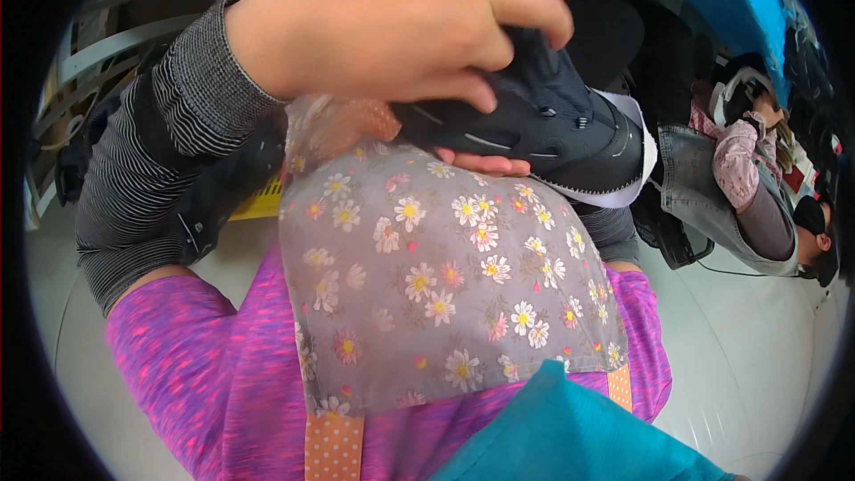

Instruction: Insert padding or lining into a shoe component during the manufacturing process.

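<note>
A black shoe upper (pixel 570 147) with grey accents and eyelets lies tilted over my lap. A white strip (pixel 648 156) curves around its right end, and a zigzag edge runs along its lower side. From the left, my left hand (pixel 401 22) reaches over it, fingers and thumb bent around its upper part. Below the upper, fingers of my right hand (pixel 490 163) show, supporting it from underneath. The rest of that hand is hidden by the shoe upper. A flowered apron (pixel 445 276) covers my lap.
At the right sits another person (pixel 757 187) in a grey vest and pink sleeve covers, handling a pale item. Blue material (pixel 721 0) hangs at the upper right. A yellow crate (pixel 258 203) and pale curved bars (pixel 116 62) stand to the left.
</note>
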